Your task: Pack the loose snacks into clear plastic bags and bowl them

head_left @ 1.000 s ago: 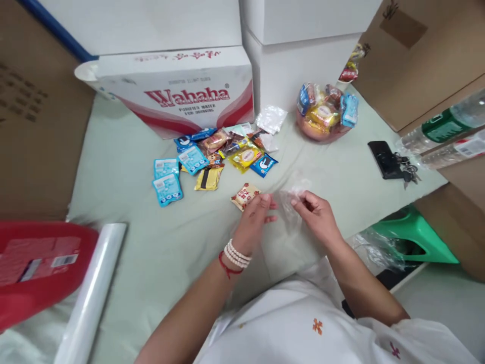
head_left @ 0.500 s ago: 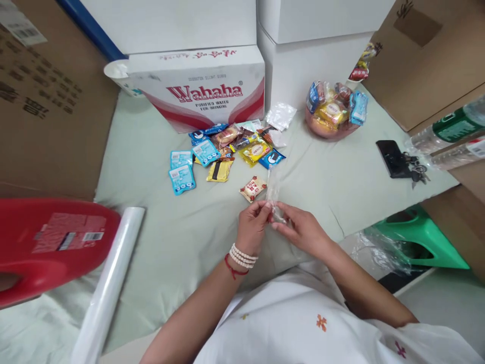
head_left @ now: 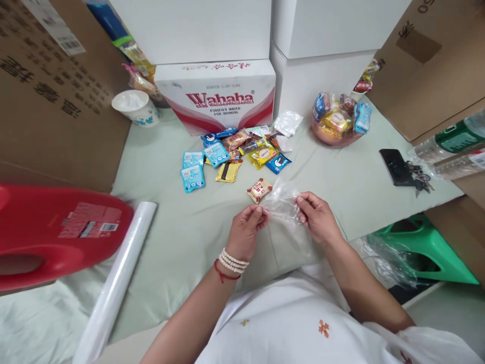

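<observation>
A small clear plastic bag (head_left: 282, 205) is stretched between both hands over the pale green cloth (head_left: 170, 237). My left hand (head_left: 246, 231), with bead bracelets on the wrist, pinches its left edge. My right hand (head_left: 316, 218) pinches the right edge. Just beyond the bag lies a red and cream snack packet (head_left: 259, 190). Farther back, a loose pile of wrapped snacks (head_left: 237, 151) in blue, yellow and brown spreads in front of a Wahaha carton (head_left: 220, 93).
A pink bowl of snacks (head_left: 339, 121) stands at the back right. A black phone with keys (head_left: 401, 167) lies near water bottles (head_left: 450, 139). A roll of clear film (head_left: 117, 283), a red container (head_left: 56, 232), a paper cup (head_left: 134, 107) and cardboard boxes sit left; a green stool (head_left: 420, 247) is right.
The hands, close together half a second ago with the bag bunched upright, have moved apart and spread the bag open between them. The camera view has shifted slightly.
</observation>
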`<state>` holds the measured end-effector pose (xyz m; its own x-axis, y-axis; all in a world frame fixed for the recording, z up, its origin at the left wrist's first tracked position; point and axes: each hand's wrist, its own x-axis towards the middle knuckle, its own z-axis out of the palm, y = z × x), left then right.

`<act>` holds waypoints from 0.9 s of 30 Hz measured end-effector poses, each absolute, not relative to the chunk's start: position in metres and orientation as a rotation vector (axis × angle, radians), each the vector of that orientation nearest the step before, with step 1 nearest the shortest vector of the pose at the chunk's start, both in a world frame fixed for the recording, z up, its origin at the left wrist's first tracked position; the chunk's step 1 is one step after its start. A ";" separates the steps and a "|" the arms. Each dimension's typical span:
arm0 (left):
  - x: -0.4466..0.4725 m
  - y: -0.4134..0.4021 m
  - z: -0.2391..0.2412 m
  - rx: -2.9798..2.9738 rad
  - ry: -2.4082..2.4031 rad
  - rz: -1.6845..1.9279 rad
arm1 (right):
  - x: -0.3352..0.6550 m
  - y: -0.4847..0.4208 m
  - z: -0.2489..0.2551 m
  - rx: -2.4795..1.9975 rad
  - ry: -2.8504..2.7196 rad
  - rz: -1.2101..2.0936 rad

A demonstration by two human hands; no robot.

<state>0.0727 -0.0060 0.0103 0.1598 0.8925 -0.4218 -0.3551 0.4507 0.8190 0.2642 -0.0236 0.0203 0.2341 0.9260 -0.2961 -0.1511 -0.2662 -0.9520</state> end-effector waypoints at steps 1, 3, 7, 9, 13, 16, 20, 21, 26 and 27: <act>0.071 -0.006 0.012 0.613 1.049 0.971 | 0.268 -0.022 0.020 -1.457 -0.787 1.254; 0.068 -0.005 0.014 0.621 1.050 0.951 | 0.278 -0.017 0.018 -1.520 -0.872 1.211; 0.065 -0.005 0.016 0.682 1.061 0.937 | 0.293 -0.010 0.022 -1.699 -1.225 0.868; 0.065 -0.005 0.018 0.710 1.057 0.941 | 0.292 -0.010 0.029 -1.704 -1.366 0.600; 0.067 -0.005 0.020 0.772 1.053 0.935 | 0.272 -0.013 0.039 -1.488 -1.717 0.743; 0.067 -0.005 0.017 0.803 1.115 0.944 | 0.257 -0.014 0.035 -1.438 -1.857 0.924; 0.065 -0.004 0.008 0.784 1.222 0.950 | 0.251 -0.016 0.026 -1.487 -1.714 0.956; 0.064 -0.004 0.006 0.762 1.234 0.956 | 0.251 -0.017 0.025 -1.479 -1.662 0.988; 0.060 -0.006 0.010 0.544 1.145 1.048 | 0.254 -0.022 0.028 -1.366 -1.166 1.247; 0.058 -0.006 0.012 0.480 1.106 1.063 | 0.255 -0.023 0.028 -1.336 -1.032 1.280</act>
<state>0.0576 -0.0055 0.0123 0.0561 0.8740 -0.4827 -0.4481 0.4541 0.7701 0.2550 -0.0232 0.0278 0.0836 0.9829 -0.1638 -0.0483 -0.1602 -0.9859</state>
